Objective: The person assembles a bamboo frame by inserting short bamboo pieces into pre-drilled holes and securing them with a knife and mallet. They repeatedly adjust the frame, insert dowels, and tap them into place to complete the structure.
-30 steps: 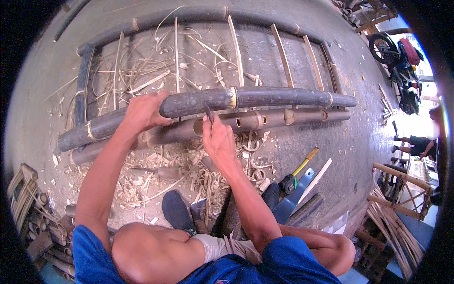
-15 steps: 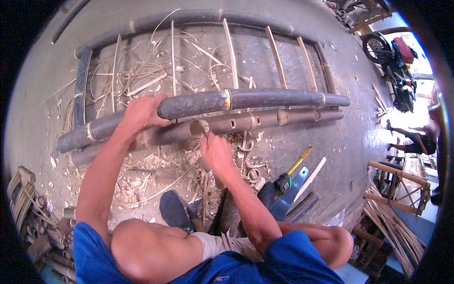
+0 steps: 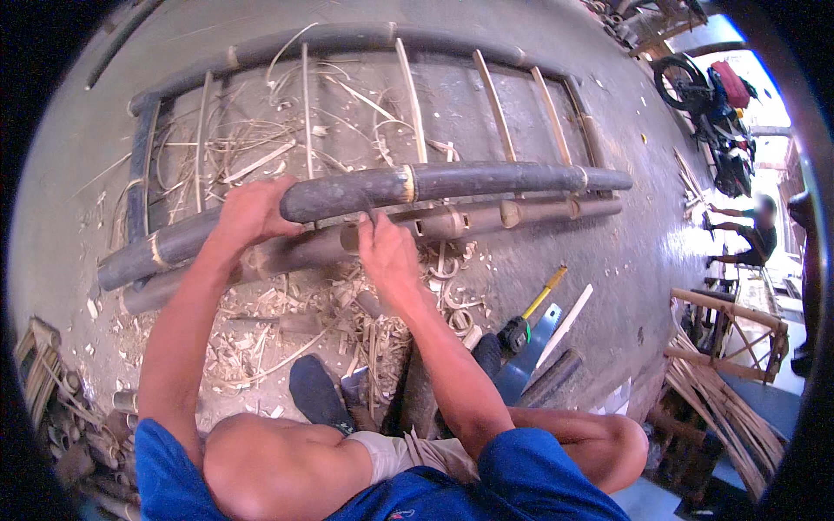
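Dark bamboo, the upper pole (image 3: 347,192), is clasped in your left hand (image 3: 254,213). Just below that pole, your right hand (image 3: 387,259) pinches a slim tool (image 3: 372,210), mostly hidden, its tip at the pole's lower edge. Farther right, below it, lie a tape measure (image 3: 515,333) and a metal blade (image 3: 527,354).

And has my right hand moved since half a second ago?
Yes, the right hand moved forward, further over the brown bamboo pole with holes.

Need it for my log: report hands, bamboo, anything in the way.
Left hand gripping upper bamboo pole. Right hand closed on dark tool near lower pole. Shavings on floor, not blocking hands.
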Tool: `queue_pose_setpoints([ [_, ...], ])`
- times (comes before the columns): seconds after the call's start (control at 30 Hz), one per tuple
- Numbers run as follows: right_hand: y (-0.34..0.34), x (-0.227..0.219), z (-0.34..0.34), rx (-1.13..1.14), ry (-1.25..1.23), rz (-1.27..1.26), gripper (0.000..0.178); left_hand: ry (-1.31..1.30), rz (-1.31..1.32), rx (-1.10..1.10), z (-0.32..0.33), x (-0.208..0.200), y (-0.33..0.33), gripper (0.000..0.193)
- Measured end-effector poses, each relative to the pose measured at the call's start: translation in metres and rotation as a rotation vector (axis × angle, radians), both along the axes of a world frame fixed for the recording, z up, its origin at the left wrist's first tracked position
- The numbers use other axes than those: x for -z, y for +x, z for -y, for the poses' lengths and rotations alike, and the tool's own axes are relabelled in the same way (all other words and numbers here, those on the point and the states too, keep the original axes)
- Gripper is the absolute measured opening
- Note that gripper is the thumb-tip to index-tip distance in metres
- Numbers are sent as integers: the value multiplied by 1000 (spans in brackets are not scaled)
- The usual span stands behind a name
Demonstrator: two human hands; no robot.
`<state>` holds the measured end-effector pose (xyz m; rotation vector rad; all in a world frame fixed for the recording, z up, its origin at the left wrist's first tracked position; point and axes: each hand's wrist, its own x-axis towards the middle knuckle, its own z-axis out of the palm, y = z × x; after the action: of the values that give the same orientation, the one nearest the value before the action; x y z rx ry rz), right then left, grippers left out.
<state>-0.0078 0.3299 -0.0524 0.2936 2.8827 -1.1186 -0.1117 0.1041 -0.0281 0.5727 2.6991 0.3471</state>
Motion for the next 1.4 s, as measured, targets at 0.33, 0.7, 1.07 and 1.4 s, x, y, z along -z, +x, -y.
queue_pose_setpoints([
  [0.33,4,4,3,8,50,34,40,29,11,-3,-3,4,-3,72],
  [0.7,3,3,6,6,56,56,45,42,10,-3,0,-1,-3,68],
  [1.07,43,1,-20,-162,112,151,41,61,-29,50,6,21,-4,76],
  [1.4,-67,11,-38,16,196,70,47,137,-65,55,9,20,0,66],
])
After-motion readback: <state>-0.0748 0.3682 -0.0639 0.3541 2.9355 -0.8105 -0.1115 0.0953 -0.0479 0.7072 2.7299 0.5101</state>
